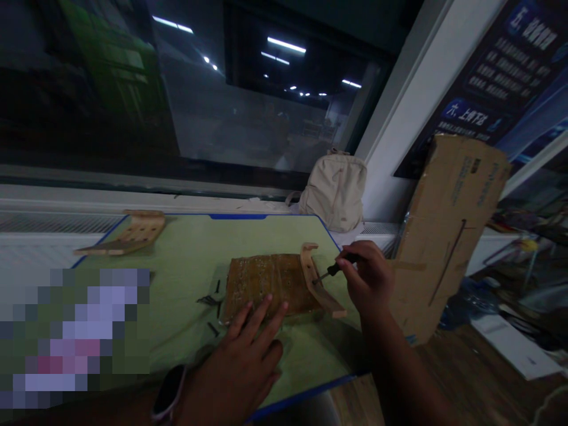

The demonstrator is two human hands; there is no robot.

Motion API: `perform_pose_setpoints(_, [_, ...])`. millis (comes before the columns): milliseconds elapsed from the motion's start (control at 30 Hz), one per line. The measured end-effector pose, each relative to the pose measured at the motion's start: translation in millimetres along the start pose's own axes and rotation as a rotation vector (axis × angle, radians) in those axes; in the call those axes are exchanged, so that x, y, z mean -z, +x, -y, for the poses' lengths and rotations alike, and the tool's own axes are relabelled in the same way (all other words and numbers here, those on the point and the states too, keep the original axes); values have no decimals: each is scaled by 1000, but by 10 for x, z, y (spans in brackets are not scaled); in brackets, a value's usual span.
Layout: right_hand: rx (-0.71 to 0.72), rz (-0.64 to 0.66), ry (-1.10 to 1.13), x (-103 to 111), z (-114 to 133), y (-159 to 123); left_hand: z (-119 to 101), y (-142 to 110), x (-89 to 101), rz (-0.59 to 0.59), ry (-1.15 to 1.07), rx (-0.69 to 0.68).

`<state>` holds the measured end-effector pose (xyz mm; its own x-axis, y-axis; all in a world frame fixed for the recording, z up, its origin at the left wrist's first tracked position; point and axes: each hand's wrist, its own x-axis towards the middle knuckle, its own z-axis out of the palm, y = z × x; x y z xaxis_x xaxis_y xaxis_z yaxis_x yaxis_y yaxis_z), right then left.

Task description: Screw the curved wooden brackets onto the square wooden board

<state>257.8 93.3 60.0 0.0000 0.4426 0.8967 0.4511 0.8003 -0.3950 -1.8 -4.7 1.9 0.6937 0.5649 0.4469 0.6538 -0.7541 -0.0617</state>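
My right hand (370,275) grips a screwdriver (333,269) by its black handle. The screwdriver's tip meets a curved wooden piece (320,290) with holes, which stands against the right end of a brown wooden board (290,275). On the near edge of that board rest the spread fingertips of my left hand (251,349); the hand holds nothing. Several dark screws (213,300) lie on the table just left of the board. Whether a screw sits under the screwdriver's tip is too small to tell.
The pale green table (186,236) has a blue rim. Another curved wooden piece (144,234) with holes lies at its far left corner. A beige backpack (335,192) stands behind, by the window. Right of the table leans a tall cardboard sheet (457,225). The lower left is blurred out.
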Motion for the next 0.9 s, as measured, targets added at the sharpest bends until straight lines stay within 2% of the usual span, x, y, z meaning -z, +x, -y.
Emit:
perform_pose_setpoints(133, [23,196,114,29,73,-3,-3,12,8,-17,3,-2])
perform_pose_setpoints(233, [-33,260,215,-16,108,-15,-6,13,3,-6,-3,5])
perform_pose_setpoints(300, [-88,221,252,-55,94,-15,-8,10,-2,-4,-2,6])
perform_pose_setpoints(400, [-164,58,233,-77,39,3,-10,10,-7,-16,1,2])
perform_pose_setpoints(467, [-158,-27,182,-61,9,19,-9,15,-7,-23,1,1])
perform_pose_setpoints(533, [-101,-9,147,-31,2,25,-7,20,-4,-20,1,3])
perform_pose_setpoints(600, [-52,98,156,-8,21,17,-7,21,5,-5,0,5])
perform_pose_setpoints(667, [-50,205,183,-6,56,-2,-6,18,17,10,0,9])
perform_pose_setpoints(733, [-88,241,220,-27,85,-22,-6,14,27,10,2,6])
perform_pose_setpoints(800, [-140,200,257,-59,89,-34,-6,11,28,5,9,2])
perform_pose_setpoints(900, [-185,47,264,-89,38,-38,-3,13,19,6,13,6])
